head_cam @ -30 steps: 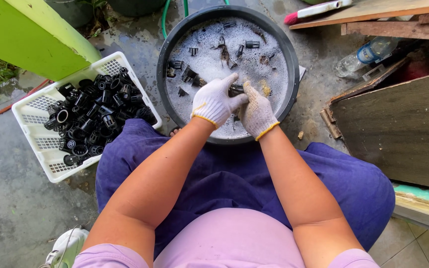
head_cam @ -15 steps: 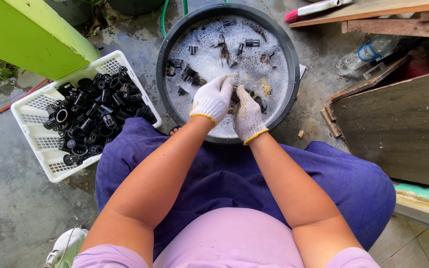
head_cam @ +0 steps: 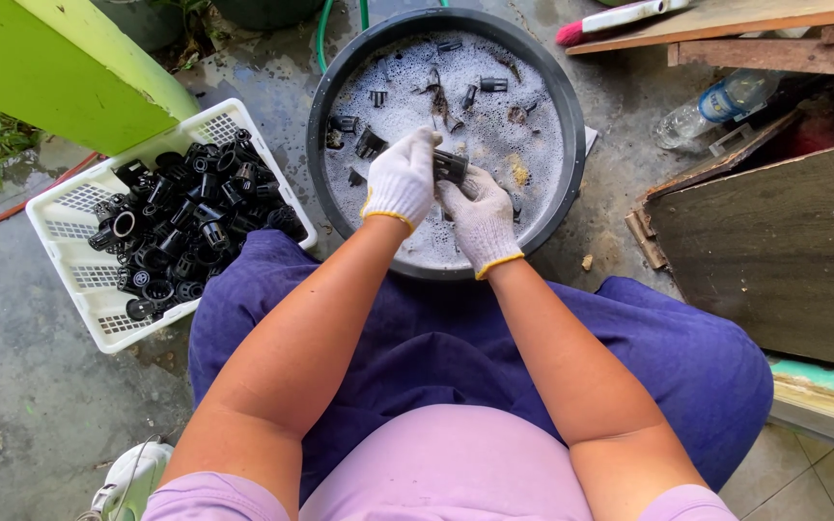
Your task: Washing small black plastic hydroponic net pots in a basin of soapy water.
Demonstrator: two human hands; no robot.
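Two gloved hands are busy over the round dark plastic basin of soapy water (head_cam: 571,174), which we'll use as our landmark. Biggest thing near it is the weathered brown wooden board (head_cam: 784,251), off to the basin's right. Left of the basin sits the white slotted plastic basket (head_cam: 69,217), heaped with black plastic pipe fittings (head_cam: 185,227). Past the basin's upper right edge lies a clear plastic bottle with a blue label (head_cam: 716,104). Over the basin's middle, our left hand in a white knit glove (head_cam: 400,181) and our right hand in the same kind of glove (head_cam: 480,217) both grip one small black plastic fitting (head_cam: 451,166), held just above the foam. More black bits float further back in the suds.
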